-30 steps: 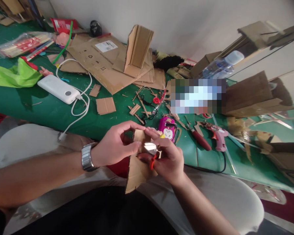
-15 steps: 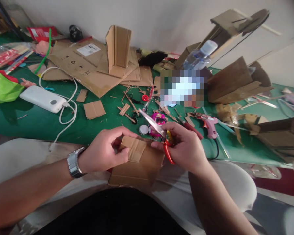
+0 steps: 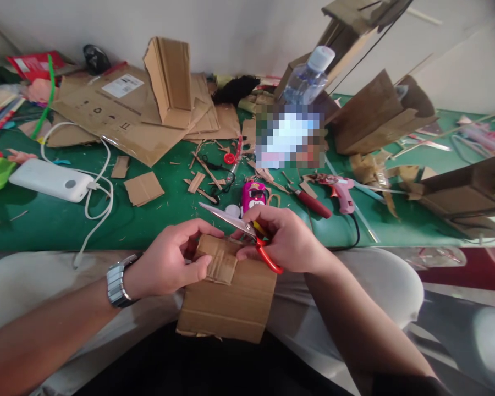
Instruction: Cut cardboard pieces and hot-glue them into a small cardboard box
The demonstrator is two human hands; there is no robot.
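Your left hand (image 3: 167,259) is pinching a small cardboard piece (image 3: 223,269) at its upper left, thumb on the face, other fingers mostly hidden behind. Your right hand (image 3: 287,240) is closed around the scissors (image 3: 236,221), red handle toward the palm, blade pointing up and left across the top edge of the work. Whether the blades are fully together: cannot tell.

The small piece lies against the upper part of a cardboard panel (image 3: 235,308), which you have over your lap, just short of the green table (image 3: 140,231). Whether the two are fixed together is not clear.

Handling, by judgement: both pieces should be light and fairly stiff, not slippery, but apt to bend along the creases or crush under a hard thumb. Best hold: flat pinch near an edge, away from the blade; the panel's lower corners look free. The scissors are likely the heaviest item held; grip by the handle only.

Containers: the clear bottle (image 3: 305,85) at the back has its white cap on; contents uncertain, lower part hidden. The cardboard box (image 3: 365,121) beside it shows something clear and crumpled near its top. Another box (image 3: 462,192) stands at far right, its inside unreadable.
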